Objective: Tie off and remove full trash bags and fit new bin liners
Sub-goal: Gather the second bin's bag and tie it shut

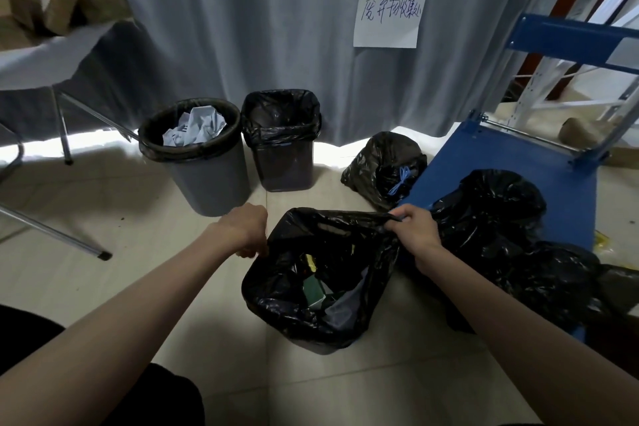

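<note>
Both hands on the rim of the black plastic trash bag [311,290], which sits in a small bin on the tiled floor [138,218] right in front of me, mouth wide open. My left hand [247,230] is curled at the bag's left edge; fingers point down and away from the camera, so I can't tell for sure whether they actually have hold of the plastic. My right hand [413,230] is closed tight, fingers bunched round a gathered fold of the rim at the far right corner, pulling it taut. Inside the bag: green box-like items and some grey sheet, details unclear. Behind, against the grey curtain [242,28]: a round grey bin with black liner [204,169] holding crumpled white paper, and just beside it a dark square bin with black liner [281,145]. Right of those, a tied black bag with blue drawstring [383,166] lies on the floor, touching the blue flatbed cart [501,162]. Another crumpled black bag [501,218] is slumped on the cart deck, just beyond my right hand. White paper sign with handwriting [389,15] stuck on the curtain. Bench with brown paper bags [41,45] at far left.
</note>
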`<state>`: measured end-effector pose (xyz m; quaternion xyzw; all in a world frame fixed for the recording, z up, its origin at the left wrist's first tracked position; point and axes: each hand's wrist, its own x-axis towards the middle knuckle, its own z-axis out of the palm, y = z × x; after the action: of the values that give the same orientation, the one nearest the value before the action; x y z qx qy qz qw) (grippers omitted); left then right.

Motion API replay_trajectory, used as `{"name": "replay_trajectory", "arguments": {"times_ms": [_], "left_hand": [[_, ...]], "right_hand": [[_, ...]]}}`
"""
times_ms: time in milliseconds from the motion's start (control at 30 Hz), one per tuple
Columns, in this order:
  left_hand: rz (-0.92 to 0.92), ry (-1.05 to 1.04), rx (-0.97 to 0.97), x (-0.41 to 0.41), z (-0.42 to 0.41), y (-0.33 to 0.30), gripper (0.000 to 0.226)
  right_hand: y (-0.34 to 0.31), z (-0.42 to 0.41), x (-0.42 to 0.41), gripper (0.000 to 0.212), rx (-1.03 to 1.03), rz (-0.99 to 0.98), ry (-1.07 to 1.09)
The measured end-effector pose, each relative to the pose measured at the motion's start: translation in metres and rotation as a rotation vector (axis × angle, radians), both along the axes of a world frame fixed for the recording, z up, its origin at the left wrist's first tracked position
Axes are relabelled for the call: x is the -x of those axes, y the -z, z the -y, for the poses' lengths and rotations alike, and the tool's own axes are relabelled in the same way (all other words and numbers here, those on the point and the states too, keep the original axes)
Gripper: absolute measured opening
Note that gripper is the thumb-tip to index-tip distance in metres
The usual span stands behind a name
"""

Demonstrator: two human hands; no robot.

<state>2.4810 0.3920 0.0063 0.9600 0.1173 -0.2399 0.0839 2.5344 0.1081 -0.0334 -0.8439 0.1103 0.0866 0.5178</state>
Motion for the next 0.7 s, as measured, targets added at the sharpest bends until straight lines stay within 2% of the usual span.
{"name": "replay_trajectory", "arguments": {"times_ms": [100,233,367,467,567,633,700], "left_hand": [[0.163,0.068,-0.030,-0.010,0.005,-0.008,0.031],[0.391,0.219,0.206,-0.037,0.028,-0.013,0.016],[0.250,0.348,0.207,-0.072,0.062,-0.007,0.041],[0.133,0.409,0.262,-0.089,0.091,0.003,0.055],[0.171,0.424,0.335,-0.096,0.114,0.017,0.037],[0.261,0.445,0.287,-0.099,0.123,0.022,0.016],[0.331,0.471,0.210,-0.099,0.127,0.021,0.007]], "right_hand": [[-0.002,-0.002,-0.001,0.021,0.007,-0.016,-0.075],[-0.001,0.002,0.002,0.023,0.044,0.017,-0.165],[-0.001,0.005,0.003,0.016,0.138,0.021,-0.221],[0.004,0.006,0.000,0.021,0.174,0.024,-0.218],[0.006,0.005,-0.003,0.027,0.182,0.033,-0.211],[0.007,0.003,-0.006,0.033,0.192,0.038,-0.193],[0.007,0.002,-0.009,0.034,0.216,0.035,-0.188]]}}
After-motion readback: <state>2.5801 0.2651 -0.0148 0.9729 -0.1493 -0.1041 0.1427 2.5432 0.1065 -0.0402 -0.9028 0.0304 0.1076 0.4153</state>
